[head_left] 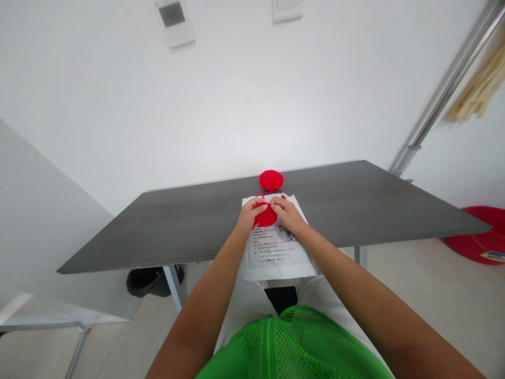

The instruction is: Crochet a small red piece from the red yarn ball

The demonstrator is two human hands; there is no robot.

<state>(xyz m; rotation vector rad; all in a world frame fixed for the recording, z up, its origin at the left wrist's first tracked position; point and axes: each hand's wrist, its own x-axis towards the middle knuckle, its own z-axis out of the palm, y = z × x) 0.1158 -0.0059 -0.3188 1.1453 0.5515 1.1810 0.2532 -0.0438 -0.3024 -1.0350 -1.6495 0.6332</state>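
Pinching a small red crocheted yarn piece (pixel 265 216) between left hand (pixel 248 213) and right hand (pixel 287 212) over printed paper sheet (pixel 276 252); looks soft, light, floppy, best gripped at edges.

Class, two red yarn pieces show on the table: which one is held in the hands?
The flat red piece over the printed sheet, held between left hand and right hand. The red ball lies beyond, untouched, on the dark table.
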